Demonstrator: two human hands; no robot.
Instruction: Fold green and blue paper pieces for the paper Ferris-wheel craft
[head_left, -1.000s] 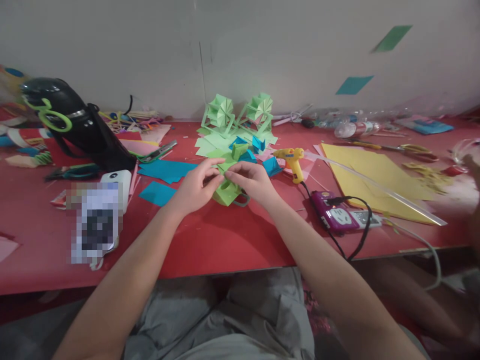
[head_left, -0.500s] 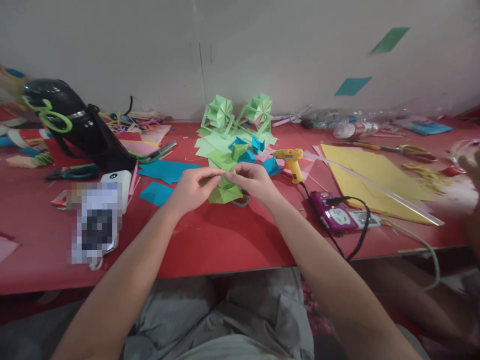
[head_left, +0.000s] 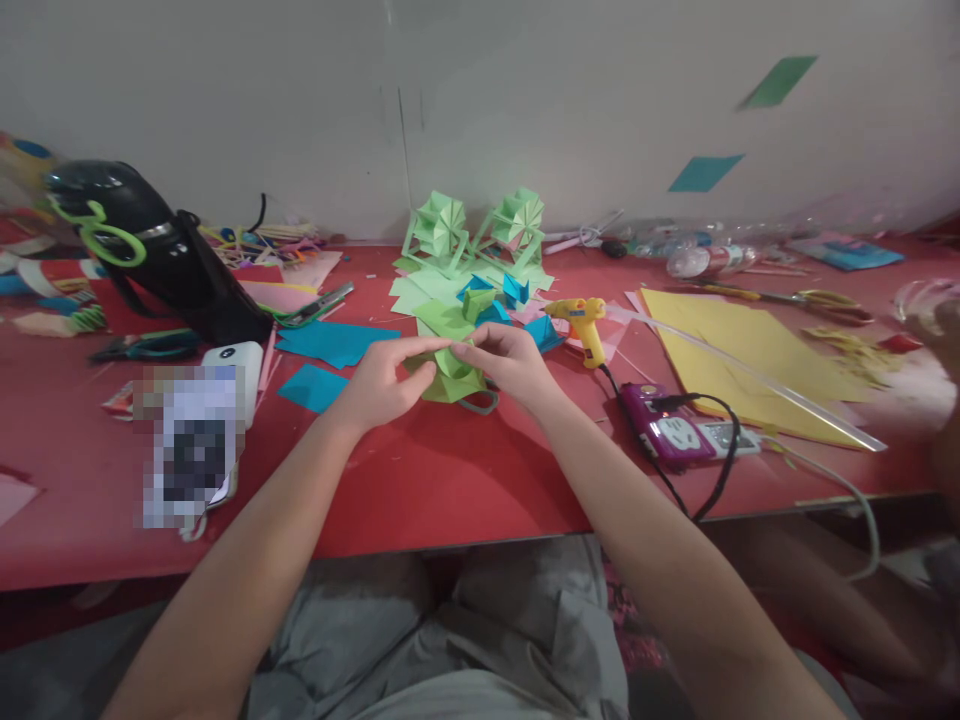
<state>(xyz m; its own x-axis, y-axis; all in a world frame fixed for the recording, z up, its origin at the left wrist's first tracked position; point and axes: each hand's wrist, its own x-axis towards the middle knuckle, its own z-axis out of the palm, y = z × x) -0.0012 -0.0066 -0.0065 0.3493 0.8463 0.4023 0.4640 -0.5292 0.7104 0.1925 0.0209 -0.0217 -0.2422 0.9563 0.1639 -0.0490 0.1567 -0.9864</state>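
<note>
Between my two hands is a folded piece of light green paper (head_left: 453, 382), held just above the red table. My left hand (head_left: 388, 380) pinches its left side with thumb and index finger. My right hand (head_left: 504, 362) grips the upper right of the same paper, its fingertips meeting the left ones. Right behind lie more green folded papers (head_left: 444, 318) and blue folded pieces (head_left: 516, 290). Two pale green paper models (head_left: 441, 225) stand farther back near the wall. The handles of a grey tool (head_left: 480, 404) peek out under my right hand.
A yellow glue gun (head_left: 586, 325) lies right of my hands, wired toward a purple power strip (head_left: 667, 430). Yellow sheets (head_left: 750, 360) spread beyond. On the left are blue sheets (head_left: 337, 343), a phone (head_left: 196, 440) and a black bottle (head_left: 150, 250). Another person's hand (head_left: 941, 325) is at the right edge.
The green paper has turned and shifted slightly between my fingers. My left fingers have slid a little, while my right hand stays nearly in place. The other person's hand at right has moved.
</note>
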